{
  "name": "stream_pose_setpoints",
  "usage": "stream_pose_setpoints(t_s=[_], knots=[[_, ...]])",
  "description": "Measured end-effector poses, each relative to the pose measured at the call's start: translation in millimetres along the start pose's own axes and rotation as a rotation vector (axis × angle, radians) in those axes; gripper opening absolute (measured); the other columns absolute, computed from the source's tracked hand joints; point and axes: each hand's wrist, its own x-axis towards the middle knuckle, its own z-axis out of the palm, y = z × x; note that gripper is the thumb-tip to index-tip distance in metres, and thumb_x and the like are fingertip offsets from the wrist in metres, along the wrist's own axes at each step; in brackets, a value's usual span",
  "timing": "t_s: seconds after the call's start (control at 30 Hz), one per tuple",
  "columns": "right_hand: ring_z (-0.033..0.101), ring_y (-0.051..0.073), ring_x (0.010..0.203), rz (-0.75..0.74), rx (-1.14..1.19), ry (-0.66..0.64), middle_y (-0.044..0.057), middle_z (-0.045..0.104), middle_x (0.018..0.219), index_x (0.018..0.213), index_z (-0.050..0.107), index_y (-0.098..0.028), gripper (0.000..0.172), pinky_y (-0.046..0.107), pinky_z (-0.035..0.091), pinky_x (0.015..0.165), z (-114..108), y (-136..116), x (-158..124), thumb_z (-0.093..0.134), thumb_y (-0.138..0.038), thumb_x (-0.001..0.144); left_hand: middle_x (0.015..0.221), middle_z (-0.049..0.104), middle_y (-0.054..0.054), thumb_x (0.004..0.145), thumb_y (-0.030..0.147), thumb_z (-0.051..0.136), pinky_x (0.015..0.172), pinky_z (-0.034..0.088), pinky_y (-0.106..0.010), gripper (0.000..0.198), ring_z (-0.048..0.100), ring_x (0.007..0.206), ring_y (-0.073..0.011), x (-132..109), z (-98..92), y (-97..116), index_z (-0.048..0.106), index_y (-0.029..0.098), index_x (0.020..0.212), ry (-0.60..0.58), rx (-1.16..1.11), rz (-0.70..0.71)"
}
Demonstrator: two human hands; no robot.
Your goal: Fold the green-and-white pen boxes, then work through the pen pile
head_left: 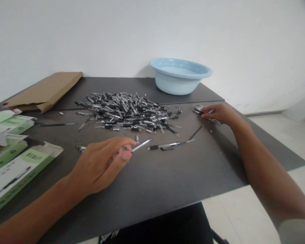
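A big heap of black and silver pens [128,110] lies in the middle of the dark table [167,169]. My left hand [101,164] rests near the front of it, fingers pinched on a silver pen [142,144] that points to the right. Far out at the right, my right hand [218,113] lies closed over a small bundle of pens [199,109] on the table. Two loose pens [171,145] lie between my hands.
A light blue basin [179,75] stands at the back of the table. A flat brown cardboard piece [44,91] lies at the back left. Green and white pen boxes [12,162] crowd the left edge. White floor shows to the right.
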Motion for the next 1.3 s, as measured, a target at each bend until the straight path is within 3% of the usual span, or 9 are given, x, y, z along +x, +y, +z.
stream_pose_setpoints(t_s=[0.3,0.47,0.6,0.7,0.8,0.97,1.07,1.17,1.3], knots=[[0.075,0.028,0.078,0.051,-0.018,0.011,0.007,0.084,0.086,0.107,0.089,-0.029,0.045,0.037,0.051,0.072,-8.7,-0.3,-3.5,0.084,-0.057,0.073,0.091,0.079,0.003,0.114,0.043,0.044,0.066,0.051,-0.026,0.029,0.073,0.071,-0.0133,0.6,3.2,-3.2,0.068,0.028,0.122,0.027,0.085,0.042],[0.074,0.027,0.077,0.075,-0.025,0.048,0.006,0.083,0.084,0.108,0.089,-0.029,0.044,0.038,0.051,0.074,-11.7,2.8,-5.4,0.085,-0.056,0.074,0.084,0.076,0.005,0.11,0.038,0.057,0.059,0.049,-0.022,0.017,0.065,0.058,-0.0091,7.0,3.0,-4.6,0.067,0.025,0.115,0.035,0.165,0.146],[0.074,0.027,0.081,0.087,-0.043,0.08,0.007,0.083,0.088,0.109,0.089,-0.031,0.044,0.039,0.05,0.079,-11.8,-0.5,-8.6,0.084,-0.063,0.078,0.08,0.075,0.004,0.109,0.035,0.058,0.059,0.048,-0.023,0.017,0.065,0.058,-0.0094,9.5,1.8,1.4,0.069,0.022,0.109,0.032,0.189,0.136],[0.073,0.03,0.087,0.102,-0.067,0.158,0.012,0.084,0.096,0.114,0.088,-0.028,0.05,0.041,0.047,0.083,-12.5,-7.5,-12.0,0.079,-0.068,0.085,0.08,0.075,0.003,0.108,0.03,0.058,0.062,0.048,-0.023,0.018,0.065,0.06,-0.0094,11.2,-0.9,5.2,0.071,0.02,0.101,0.025,0.195,0.134],[0.072,0.031,0.091,0.122,-0.084,0.27,0.015,0.083,0.098,0.115,0.087,-0.024,0.05,0.044,0.046,0.087,-12.3,-16.6,-14.1,0.077,-0.065,0.089,0.073,0.07,0.003,0.108,0.029,0.058,0.063,0.047,-0.025,0.024,0.062,0.061,-0.0108,15.4,-6.9,1.8,0.07,0.02,0.089,0.113,0.269,0.128],[0.066,0.025,0.065,0.131,-0.021,0.437,0.009,0.076,0.073,0.099,0.086,-0.023,0.061,0.044,0.05,0.079,-5.2,-32.7,-20.0,0.059,-0.078,0.094,0.07,0.066,0.0,0.107,0.04,0.059,0.065,0.044,-0.03,0.035,0.061,0.066,-0.0158,27.1,-31.5,-22.6,0.069,0.021,0.079,0.273,0.518,-0.054],[0.065,0.024,0.062,0.113,0.022,0.527,0.007,0.075,0.071,0.095,0.084,-0.026,0.061,0.041,0.05,0.069,-1.5,-43.5,-26.8,0.057,-0.081,0.093,0.079,0.07,-0.003,0.107,0.047,0.057,0.068,0.042,-0.033,0.034,0.064,0.075,-0.0202,31.8,-52.2,-45.7,0.075,0.022,0.091,0.215,0.605,-0.244],[0.071,0.028,0.073,0.011,0.023,0.538,0.007,0.079,0.081,0.101,0.083,-0.03,0.062,0.042,0.052,0.073,-3.0,-62.4,-33.9,0.053,-0.083,0.095,0.084,0.07,-0.004,0.104,0.049,0.059,0.066,0.039,-0.033,0.033,0.061,0.075,-0.0218,31.5,-67.5,-72.5,0.08,0.023,0.103,0.052,0.612,-0.366],[0.073,0.031,0.076,-0.224,-0.066,0.456,0.009,0.077,0.077,0.096,0.085,-0.027,0.066,0.044,0.051,0.075,-7.0,-115.1,-42.4,0.053,-0.084,0.093,0.089,0.068,-0.007,0.101,0.045,0.06,0.073,0.042,-0.032,0.034,0.061,0.081,-0.0226,26.8,-70.7,-103.4,0.084,0.022,0.108,-0.132,0.512,-0.321]])
